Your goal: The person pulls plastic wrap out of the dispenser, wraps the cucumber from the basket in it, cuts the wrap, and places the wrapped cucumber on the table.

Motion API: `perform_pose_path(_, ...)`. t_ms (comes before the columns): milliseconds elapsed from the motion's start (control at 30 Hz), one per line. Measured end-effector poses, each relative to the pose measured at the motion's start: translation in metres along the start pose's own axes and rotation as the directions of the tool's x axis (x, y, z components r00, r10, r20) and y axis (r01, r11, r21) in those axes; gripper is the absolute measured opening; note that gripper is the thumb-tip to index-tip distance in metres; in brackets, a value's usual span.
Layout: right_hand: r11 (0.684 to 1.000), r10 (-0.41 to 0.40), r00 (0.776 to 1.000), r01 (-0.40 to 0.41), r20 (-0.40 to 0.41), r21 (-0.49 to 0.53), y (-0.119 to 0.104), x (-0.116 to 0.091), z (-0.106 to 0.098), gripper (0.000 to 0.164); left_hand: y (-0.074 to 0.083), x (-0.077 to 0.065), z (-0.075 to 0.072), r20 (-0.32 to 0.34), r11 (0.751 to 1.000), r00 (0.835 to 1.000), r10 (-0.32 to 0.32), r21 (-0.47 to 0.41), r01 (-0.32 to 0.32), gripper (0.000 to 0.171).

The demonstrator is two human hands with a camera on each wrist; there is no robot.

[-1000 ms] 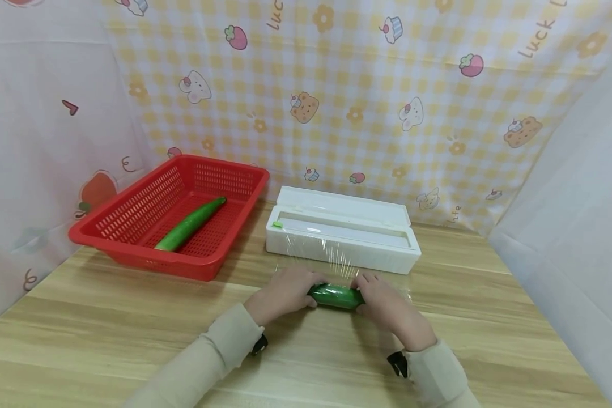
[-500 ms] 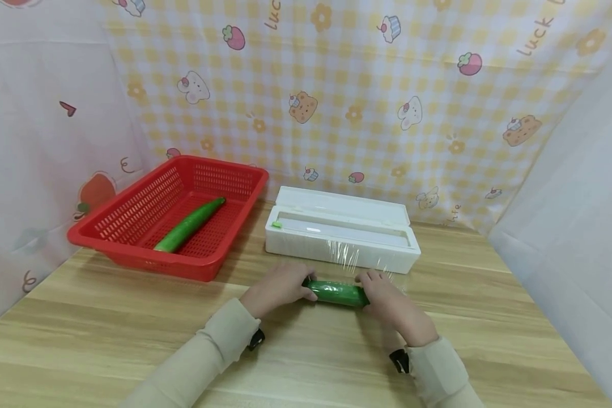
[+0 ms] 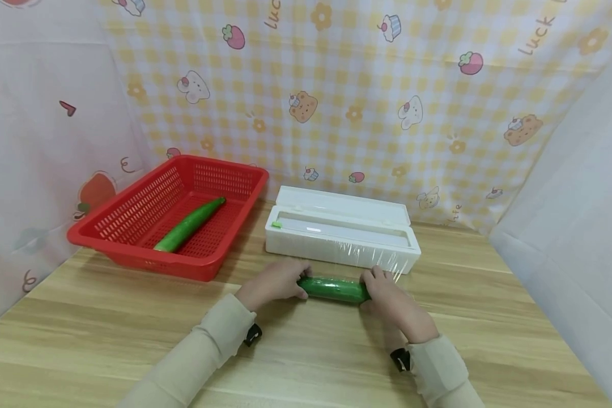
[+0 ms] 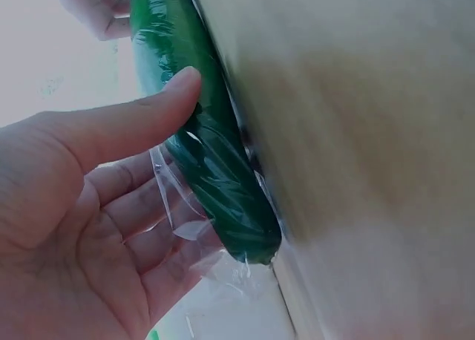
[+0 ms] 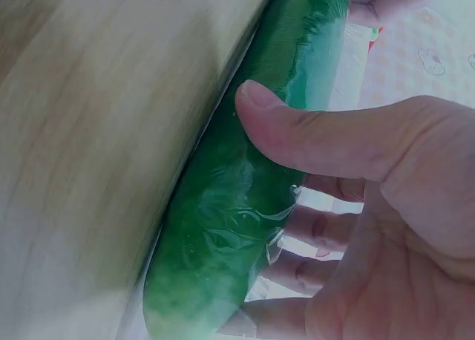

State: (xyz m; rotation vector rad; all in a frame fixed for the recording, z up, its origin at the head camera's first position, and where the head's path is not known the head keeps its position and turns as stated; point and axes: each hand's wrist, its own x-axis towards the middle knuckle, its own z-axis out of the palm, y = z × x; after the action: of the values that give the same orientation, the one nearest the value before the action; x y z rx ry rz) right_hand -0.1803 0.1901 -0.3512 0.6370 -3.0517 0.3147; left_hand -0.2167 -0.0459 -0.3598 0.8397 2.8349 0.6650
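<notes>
A green cucumber (image 3: pixel 334 289) lies crosswise on the table, wrapped in clear cling film that shines along its skin. My left hand (image 3: pixel 277 280) holds its left part; in the left wrist view the thumb (image 4: pixel 178 95) presses the near side and the fingers reach behind. At the other end my right hand (image 3: pixel 390 297) grips it likewise, thumb (image 5: pixel 271 121) on the near side, fingers around the far side. Loose film (image 4: pixel 182 199) bunches near the cucumber's end. Behind the hands stands a white cling film dispenser (image 3: pixel 336 249), lid raised, with film stretching from its front towards the cucumber.
To the left a red plastic basket (image 3: pixel 211 262) holds another cucumber (image 3: pixel 188 226). A green slider (image 3: pixel 277 225) sits at the left end of the dispenser. Patterned cloth (image 3: pixel 357 85) hangs behind the wooden table (image 3: pixel 306 362), with white cloth at both sides.
The cucumber has shifted slightly away from the body, towards the dispenser. My left hand has slid left and my right hand slightly right, so more of the cucumber shows between them.
</notes>
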Motion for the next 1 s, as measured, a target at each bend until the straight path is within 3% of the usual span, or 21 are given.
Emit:
perform_pose_path(367, 1.000, 0.022, 1.000, -0.022, -0.010, 0.021, 0.007, 0.004, -0.001, 0.043, -0.008, 0.002, -0.003, -0.012, 0.989, 0.998, -0.060, -0.135, 0.058, 0.029)
perform_pose_path(500, 1.000, 0.019, 1.000, -0.019, -0.015, 0.023, 0.008, 0.004, 0.001, 0.032, -0.010, 0.003, -0.003, -0.022, 0.981, 0.995, -0.095, -0.169, 0.090, 0.018)
perform_pose_path(567, 1.000, 0.016, 1.000, -0.016, -0.020, 0.013, 0.007, 0.005, 0.001, 0.027, -0.010, 0.005, -0.003, -0.021, 0.980, 0.995, -0.102, -0.176, 0.096, 0.020)
perform_pose_path(700, 0.999, 0.045, 0.998, -0.046, -0.035, -0.029, 0.006, 0.006, 0.001, 0.033, -0.010, 0.009, -0.005, -0.024, 0.985, 0.994, -0.103, -0.145, 0.098, 0.022)
perform_pose_path(833, 0.989, 0.110, 0.994, -0.112, -0.020, -0.093, 0.002, 0.012, 0.002, 0.044, -0.009, 0.016, -0.008, -0.016, 0.991, 0.994, -0.110, -0.081, 0.108, 0.013)
perform_pose_path(1000, 0.981, 0.133, 0.990, -0.139, -0.051, -0.139, -0.001, 0.022, 0.001, 0.035, -0.009, 0.025, -0.013, 0.059, 0.991, 0.989, -0.135, -0.009, 0.136, 0.017)
